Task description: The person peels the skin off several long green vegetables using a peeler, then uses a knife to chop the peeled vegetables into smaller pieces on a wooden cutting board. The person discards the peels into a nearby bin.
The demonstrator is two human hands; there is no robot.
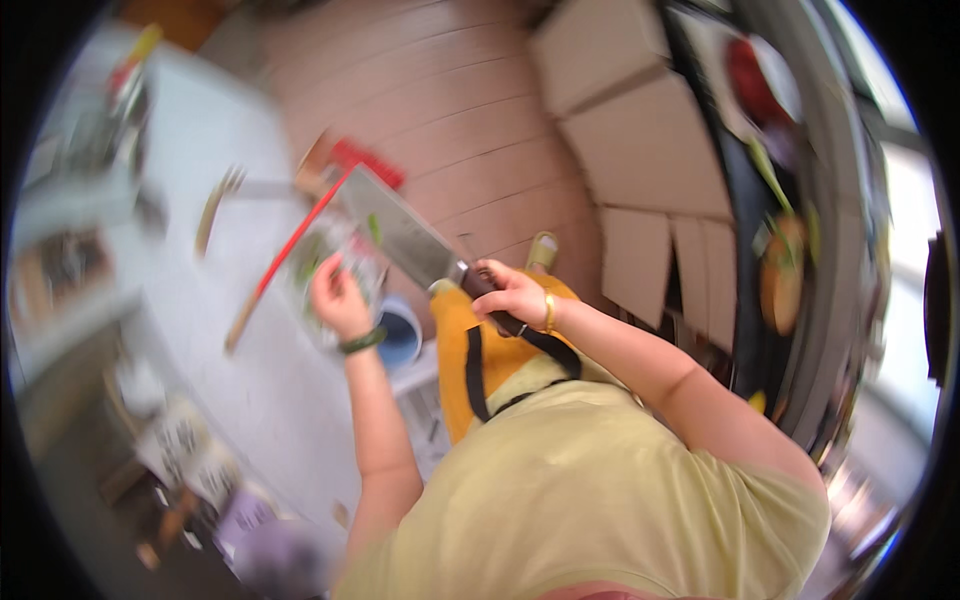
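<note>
My right hand (pixel 514 296) is closed around the dark handle of a cleaver (pixel 409 232). Its broad metal blade points up and to the left in the head view, with a small green scrap (pixel 374 229) clinging to it. My left hand (pixel 341 296) is raised to the left of the blade, apart from it, fingers curled and blurred; whether anything is between them cannot be made out. Behind that hand is a blurred clear plastic bag or wrap (pixel 360 259) with green leafy pieces. A round container with a blue inside (pixel 399 337) stands just right of my left wrist.
A white tabletop (pixel 187 127) on the left bears a red stick (pixel 296 236) with a tan end. A red bristly thing (pixel 375 161) is beyond the blade. On the dark counter (pixel 750 247) at right, greens lie on a wooden board (pixel 776 300). Beige cabinets (pixel 652 142) stand below.
</note>
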